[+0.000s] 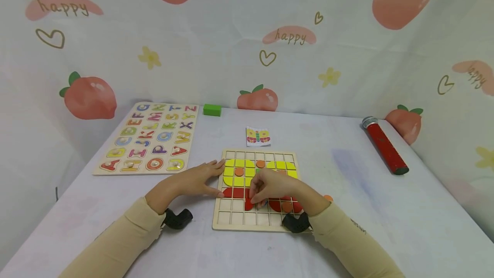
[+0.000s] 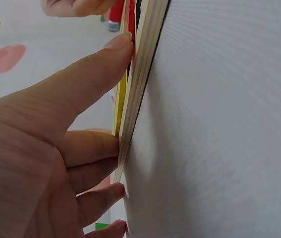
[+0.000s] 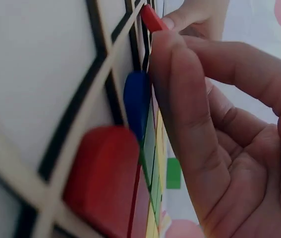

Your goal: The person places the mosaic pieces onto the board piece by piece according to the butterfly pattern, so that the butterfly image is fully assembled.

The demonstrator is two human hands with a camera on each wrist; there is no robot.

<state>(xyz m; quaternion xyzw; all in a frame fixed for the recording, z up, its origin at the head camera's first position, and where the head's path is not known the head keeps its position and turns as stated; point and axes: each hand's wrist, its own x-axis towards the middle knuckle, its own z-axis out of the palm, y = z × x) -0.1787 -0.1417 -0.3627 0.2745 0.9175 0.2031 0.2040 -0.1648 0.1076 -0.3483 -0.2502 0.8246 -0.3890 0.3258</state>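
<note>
A wooden grid board [image 1: 231,219] lies on the table, partly filled with yellow tiles [image 1: 239,181] and red tiles [image 1: 235,192]. My left hand [image 1: 198,179] rests along the board's left edge, fingers fairly straight; its thumb [image 2: 100,67] touches the end of the red row. Over the middle of the board, my right hand [image 1: 272,185] pinches a red tile [image 1: 248,204] low in the grid, just right of that row. In the right wrist view a blue piece [image 3: 136,101] and a rounded red tile [image 3: 103,173] sit in the grid. The right hand hides part of the centre.
Behind the board lies a small butterfly pattern card [image 1: 258,136]. An alphabet puzzle board [image 1: 144,171] is at the left, with a green block [image 1: 212,110] near it. A red microphone [image 1: 386,147] lies at the right. Orange discs [image 1: 287,206] lie on the board.
</note>
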